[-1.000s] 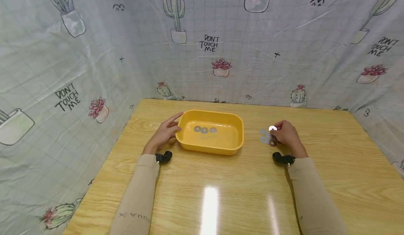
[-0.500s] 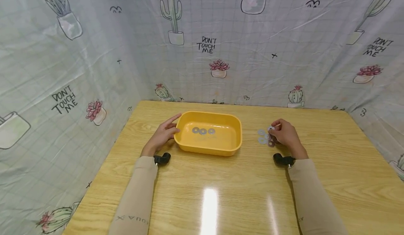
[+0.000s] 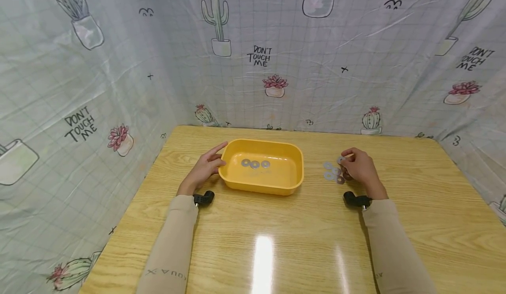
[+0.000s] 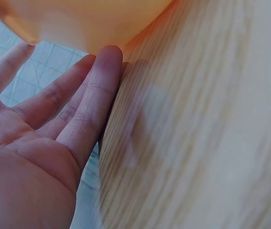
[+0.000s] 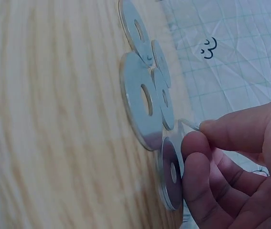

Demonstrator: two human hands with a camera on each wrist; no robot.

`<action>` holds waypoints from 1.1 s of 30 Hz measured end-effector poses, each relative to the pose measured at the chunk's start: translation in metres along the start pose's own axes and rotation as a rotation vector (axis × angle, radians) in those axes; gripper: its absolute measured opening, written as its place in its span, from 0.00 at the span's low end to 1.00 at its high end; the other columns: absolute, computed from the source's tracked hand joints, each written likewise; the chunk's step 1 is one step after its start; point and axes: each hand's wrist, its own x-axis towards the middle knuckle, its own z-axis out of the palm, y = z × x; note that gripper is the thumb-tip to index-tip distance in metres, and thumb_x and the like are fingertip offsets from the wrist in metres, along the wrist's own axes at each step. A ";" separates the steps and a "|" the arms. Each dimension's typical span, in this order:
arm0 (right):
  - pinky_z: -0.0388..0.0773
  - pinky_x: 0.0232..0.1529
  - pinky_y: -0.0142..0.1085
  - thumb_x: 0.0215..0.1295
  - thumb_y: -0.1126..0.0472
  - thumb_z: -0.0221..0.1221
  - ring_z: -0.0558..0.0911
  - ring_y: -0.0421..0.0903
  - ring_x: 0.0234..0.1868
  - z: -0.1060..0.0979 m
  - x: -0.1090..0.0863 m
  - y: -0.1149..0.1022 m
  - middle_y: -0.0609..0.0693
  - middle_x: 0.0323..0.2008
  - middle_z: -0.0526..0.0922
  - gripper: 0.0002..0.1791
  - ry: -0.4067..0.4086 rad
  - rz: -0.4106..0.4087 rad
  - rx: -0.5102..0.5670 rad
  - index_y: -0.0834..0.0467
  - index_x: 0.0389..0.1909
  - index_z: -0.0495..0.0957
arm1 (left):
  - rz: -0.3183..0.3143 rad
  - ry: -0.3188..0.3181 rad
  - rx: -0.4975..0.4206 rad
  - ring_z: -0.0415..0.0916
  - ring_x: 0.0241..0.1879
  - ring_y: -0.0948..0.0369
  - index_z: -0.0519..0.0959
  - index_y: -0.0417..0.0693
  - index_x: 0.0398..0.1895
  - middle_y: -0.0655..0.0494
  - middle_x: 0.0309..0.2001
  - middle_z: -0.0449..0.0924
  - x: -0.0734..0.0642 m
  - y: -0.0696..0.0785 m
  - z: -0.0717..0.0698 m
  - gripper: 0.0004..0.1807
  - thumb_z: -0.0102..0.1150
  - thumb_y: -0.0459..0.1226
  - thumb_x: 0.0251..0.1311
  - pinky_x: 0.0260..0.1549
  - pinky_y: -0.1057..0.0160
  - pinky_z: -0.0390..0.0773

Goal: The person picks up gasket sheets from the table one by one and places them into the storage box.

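From the remote station I watched the right hand (image 3: pixel 360 169) come back down to the counter: a second earlier it had held one flat silver metal washer (image 3: pixel 341 159) raised and catching the light; now the washer sat lower, at the pile's 1 o'clock edge, its grip a narrow pinch of thumb and fingertip (image 5: pixel 192 145) on that thin rim. I judged the pick to be under way again, not finished.

The loose cluster of silver washers (image 3: pixel 331 172) lay at 3 o'clock from the shallow yellow plastic tray (image 3: pixel 294 184), overlapping one another on the pale wood-grain counter (image 3: pixel 276 232). The discs looked thin, bright, each with a round centre hole.

The left hand (image 3: pixel 205 167) had not moved, fingers straight, resting against the tray's 9 o'clock wall and holding nothing. Three silver washers in a row (image 3: pixel 254 164) lay on the tray's floor.
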 end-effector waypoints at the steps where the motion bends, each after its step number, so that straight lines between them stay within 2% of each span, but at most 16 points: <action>1: 0.74 0.27 0.36 0.75 0.63 0.54 0.79 0.48 0.28 0.000 0.000 0.000 0.61 0.36 0.81 0.18 0.004 0.001 -0.001 0.68 0.59 0.73 | 0.001 0.000 -0.001 0.75 0.62 0.39 0.59 0.64 0.81 0.37 0.69 0.71 0.000 0.000 0.000 0.37 0.53 0.33 0.72 0.45 0.64 0.86; 9: 0.77 0.25 0.35 0.74 0.64 0.52 0.82 0.45 0.27 0.000 0.000 0.001 0.63 0.35 0.84 0.17 0.031 -0.006 0.008 0.68 0.59 0.75 | -0.007 0.003 0.006 0.75 0.62 0.40 0.61 0.68 0.80 0.39 0.69 0.71 0.002 -0.002 0.000 0.36 0.53 0.33 0.72 0.46 0.63 0.86; 16: 0.80 0.25 0.33 0.76 0.64 0.53 0.83 0.41 0.27 0.001 0.001 0.004 0.64 0.40 0.81 0.18 0.063 -0.015 0.091 0.67 0.61 0.76 | -0.003 0.001 0.009 0.77 0.61 0.41 0.61 0.68 0.80 0.39 0.69 0.72 0.001 -0.001 0.000 0.36 0.54 0.34 0.72 0.46 0.62 0.86; 21: 0.83 0.28 0.30 0.77 0.65 0.53 0.84 0.37 0.27 0.001 0.002 0.005 0.61 0.41 0.79 0.20 0.066 -0.017 0.222 0.68 0.64 0.74 | 0.003 -0.001 0.010 0.76 0.62 0.40 0.59 0.64 0.81 0.39 0.69 0.71 0.002 -0.001 0.001 0.36 0.53 0.34 0.72 0.46 0.62 0.87; 26: 0.85 0.31 0.31 0.77 0.65 0.53 0.85 0.36 0.28 0.001 0.004 0.003 0.51 0.36 0.80 0.21 0.061 -0.002 0.365 0.68 0.66 0.73 | 0.001 0.000 0.007 0.76 0.62 0.41 0.60 0.66 0.81 0.40 0.69 0.71 0.002 -0.002 -0.001 0.36 0.53 0.33 0.72 0.46 0.61 0.86; 29: 0.85 0.32 0.31 0.77 0.66 0.54 0.86 0.36 0.29 0.002 0.004 0.002 0.46 0.34 0.81 0.21 0.058 -0.018 0.416 0.69 0.66 0.72 | -0.002 0.002 0.006 0.76 0.62 0.40 0.60 0.67 0.80 0.40 0.69 0.71 0.002 -0.002 -0.001 0.36 0.53 0.33 0.72 0.46 0.62 0.86; 33: 0.86 0.33 0.30 0.76 0.66 0.54 0.86 0.36 0.30 0.003 0.003 -0.002 0.46 0.33 0.83 0.22 0.033 -0.050 0.483 0.70 0.66 0.71 | -0.003 0.001 0.006 0.76 0.62 0.40 0.59 0.64 0.81 0.39 0.70 0.71 0.002 -0.002 -0.001 0.37 0.53 0.33 0.72 0.46 0.62 0.86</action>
